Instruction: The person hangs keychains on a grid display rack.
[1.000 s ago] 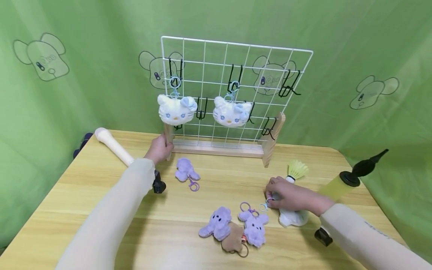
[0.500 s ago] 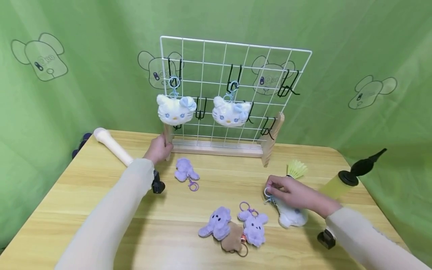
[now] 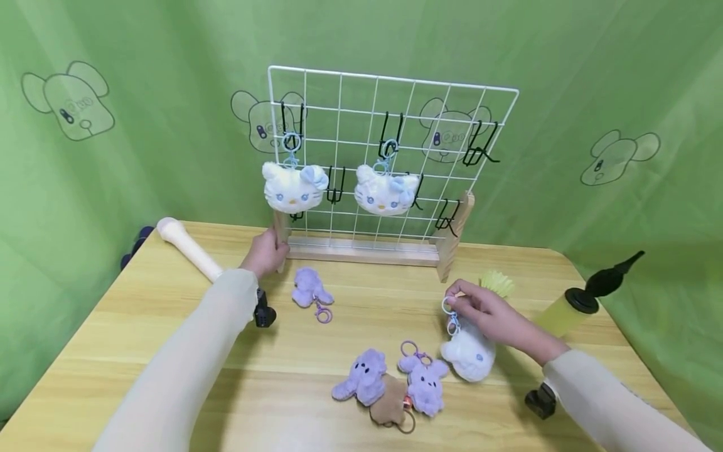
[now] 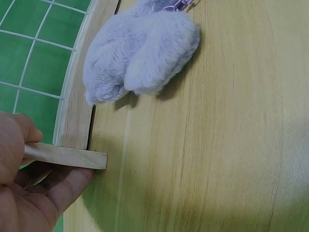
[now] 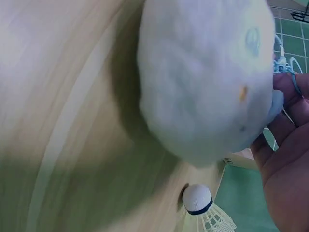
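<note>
My right hand (image 3: 487,314) pinches the light blue ring of a white plush cat keychain (image 3: 470,355), which hangs below the fingers; the right wrist view shows its fluffy face (image 5: 207,82) close up. My left hand (image 3: 264,252) grips the wooden left foot (image 4: 72,155) of a white wire grid rack (image 3: 395,145). Two more white cat keychains, a left one (image 3: 295,188) and a middle one (image 3: 385,191), hang from black hooks on the rack's upper row. A purple plush keychain (image 3: 309,287) lies near the left foot.
Two purple plush keychains (image 3: 367,376) (image 3: 426,384) and a brown one (image 3: 388,402) lie at the table's front middle. A shuttlecock (image 5: 198,198) and a yellow bottle with black top (image 3: 565,311) are at right. A pale stick-like object (image 3: 189,246) lies left.
My right hand has lifted the white cat keychain by its ring, raising it from lying flat to hanging. The left hand stays on the rack's foot.
</note>
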Demonstrator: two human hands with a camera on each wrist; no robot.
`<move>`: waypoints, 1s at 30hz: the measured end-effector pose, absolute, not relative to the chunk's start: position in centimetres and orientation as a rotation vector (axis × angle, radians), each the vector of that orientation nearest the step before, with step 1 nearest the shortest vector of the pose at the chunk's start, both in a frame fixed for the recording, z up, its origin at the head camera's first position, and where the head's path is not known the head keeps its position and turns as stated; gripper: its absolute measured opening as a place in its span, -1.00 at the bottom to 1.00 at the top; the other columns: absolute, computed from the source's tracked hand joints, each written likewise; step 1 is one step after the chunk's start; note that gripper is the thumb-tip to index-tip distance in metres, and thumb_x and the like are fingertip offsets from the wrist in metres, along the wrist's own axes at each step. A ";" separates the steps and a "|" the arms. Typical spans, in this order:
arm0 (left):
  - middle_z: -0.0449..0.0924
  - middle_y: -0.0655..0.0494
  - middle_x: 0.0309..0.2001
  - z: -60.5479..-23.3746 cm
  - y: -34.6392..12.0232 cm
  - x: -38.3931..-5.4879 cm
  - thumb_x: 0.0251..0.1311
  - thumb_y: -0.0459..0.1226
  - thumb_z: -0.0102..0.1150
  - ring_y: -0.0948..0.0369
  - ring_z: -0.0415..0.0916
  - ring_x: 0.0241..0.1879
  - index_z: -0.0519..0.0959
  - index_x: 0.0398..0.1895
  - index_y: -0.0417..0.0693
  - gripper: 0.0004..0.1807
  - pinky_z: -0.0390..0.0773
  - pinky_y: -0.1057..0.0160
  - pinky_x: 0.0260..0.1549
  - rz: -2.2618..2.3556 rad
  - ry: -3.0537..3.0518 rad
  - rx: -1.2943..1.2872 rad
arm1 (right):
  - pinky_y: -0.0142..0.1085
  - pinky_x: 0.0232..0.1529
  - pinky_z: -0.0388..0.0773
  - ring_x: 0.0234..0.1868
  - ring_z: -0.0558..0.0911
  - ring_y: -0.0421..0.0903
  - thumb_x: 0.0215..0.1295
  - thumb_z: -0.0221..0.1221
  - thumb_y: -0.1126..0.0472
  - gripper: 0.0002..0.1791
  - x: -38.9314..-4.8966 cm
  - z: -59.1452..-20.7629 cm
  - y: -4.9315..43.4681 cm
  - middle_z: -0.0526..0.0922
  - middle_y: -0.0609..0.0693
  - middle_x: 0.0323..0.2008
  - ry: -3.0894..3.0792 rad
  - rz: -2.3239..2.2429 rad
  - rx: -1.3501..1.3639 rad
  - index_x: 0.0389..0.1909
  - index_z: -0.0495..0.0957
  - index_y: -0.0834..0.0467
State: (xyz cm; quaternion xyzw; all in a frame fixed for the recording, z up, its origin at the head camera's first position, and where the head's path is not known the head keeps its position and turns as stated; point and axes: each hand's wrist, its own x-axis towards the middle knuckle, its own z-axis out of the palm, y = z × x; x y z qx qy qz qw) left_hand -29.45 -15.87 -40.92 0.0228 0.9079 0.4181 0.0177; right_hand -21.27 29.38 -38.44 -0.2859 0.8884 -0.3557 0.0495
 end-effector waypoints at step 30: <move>0.58 -0.51 0.11 -40.9 -15.8 -29.4 0.48 -0.38 -0.09 -0.03 0.65 -0.27 0.27 0.36 -0.54 -0.51 0.71 0.28 -0.40 1.306 2.796 0.036 | -0.52 -0.30 0.70 -0.38 0.68 -0.22 0.57 0.08 0.30 -0.95 -26.5 -26.3 26.8 0.60 -0.06 -0.49 2.663 -2.370 -0.812 -0.07 0.49 0.15</move>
